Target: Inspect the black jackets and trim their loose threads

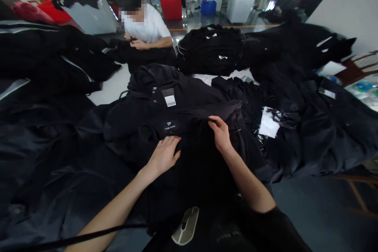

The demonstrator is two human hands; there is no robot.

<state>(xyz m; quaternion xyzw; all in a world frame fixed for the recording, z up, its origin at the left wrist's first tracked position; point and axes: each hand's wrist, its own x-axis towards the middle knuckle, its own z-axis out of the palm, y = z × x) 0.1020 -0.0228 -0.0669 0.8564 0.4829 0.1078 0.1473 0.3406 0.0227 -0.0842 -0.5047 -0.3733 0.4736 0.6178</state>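
Note:
A black hooded jacket (195,157) lies spread on the table before me. Its chest bears a white "TF TOM FORD" print (169,126). A hang tag (169,98) with a white barcode label rests near the hood (155,76). My left hand (165,153) lies on the jacket just below the print, fingers flat and thumb apart, holding nothing. To its right, my right hand (220,132) is closed in a pinch over the garment. Something dark shows at those fingertips; whether it is cloth or a small tool I cannot tell.
Dark garments are heaped left (53,157) and right (319,126); a white cloth scrap (269,122) lies on the right heap. Across the table, a person in a white shirt (147,25) handles dark cloth. Behind are a red bin (170,6) and a blue bin (208,8).

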